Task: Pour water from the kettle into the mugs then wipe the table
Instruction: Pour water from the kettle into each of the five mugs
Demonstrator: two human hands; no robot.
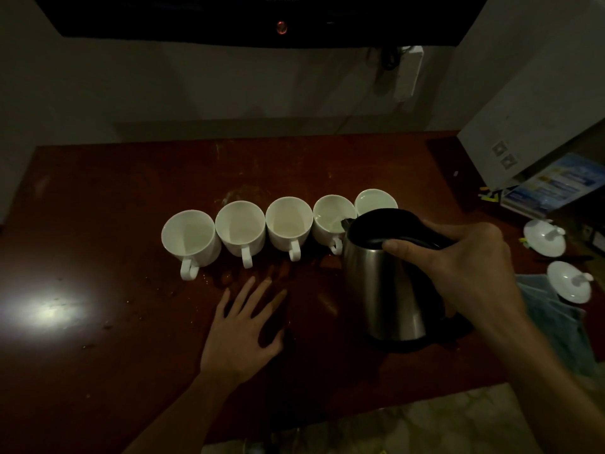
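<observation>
Several white mugs stand in a row across the dark red-brown table [98, 198], from the leftmost mug [190, 237] to the rightmost mug [376, 199]. My right hand [465, 267] grips the black handle of the steel kettle [386, 290], which is tilted left with its spout over the fourth mug [332, 217]. That mug holds some water. My left hand [245, 329] lies flat on the table in front of the mugs, fingers spread.
Two white mug lids [543, 237] [569, 281] lie at the right edge. A blue-grey cloth [556, 322] sits beneath my right forearm. Booklets [550, 185] and a white box [530, 103] are at the far right. Droplets spot the table near the mugs.
</observation>
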